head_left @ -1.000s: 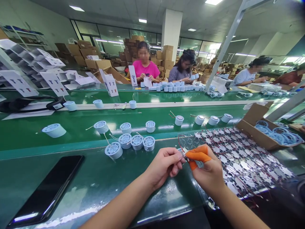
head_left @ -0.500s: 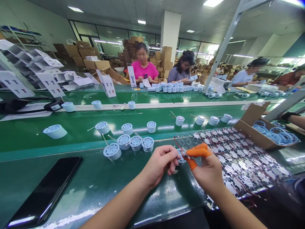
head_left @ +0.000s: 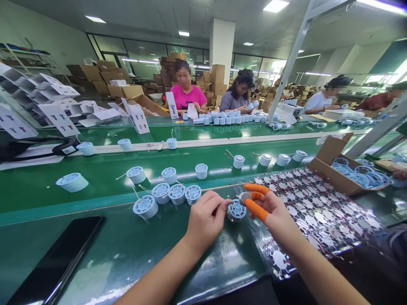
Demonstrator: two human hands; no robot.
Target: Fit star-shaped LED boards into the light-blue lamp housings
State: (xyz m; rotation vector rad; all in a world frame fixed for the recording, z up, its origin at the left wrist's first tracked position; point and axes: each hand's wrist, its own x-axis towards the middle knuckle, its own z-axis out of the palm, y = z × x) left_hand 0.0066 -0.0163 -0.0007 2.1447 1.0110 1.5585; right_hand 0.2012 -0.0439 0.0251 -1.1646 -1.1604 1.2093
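My left hand (head_left: 206, 220) is curled with its fingertips together, right beside a pale blue round plastic housing (head_left: 236, 210) on the green belt. My right hand (head_left: 270, 212) wears orange finger cots (head_left: 256, 209) and pinches a small white part (head_left: 243, 197) with thin wire just above that housing. Several matching housings, the nearest (head_left: 177, 194), stand in a cluster left of my left hand. Under my right wrist lies a clear plastic sheet of white star-shaped boards with red wires (head_left: 313, 216).
A black phone (head_left: 55, 262) lies on the belt at lower left. An open cardboard box of blue rings (head_left: 337, 173) sits at right. Further belts (head_left: 203, 156) carry more housings, and co-workers (head_left: 187, 95) sit across them, with stacked cartons behind.
The blue housing now shows clearly on the belt between my hands. My right-hand fingers have spread slightly and risen, and my left hand has moved a little left. The view has shifted slightly.
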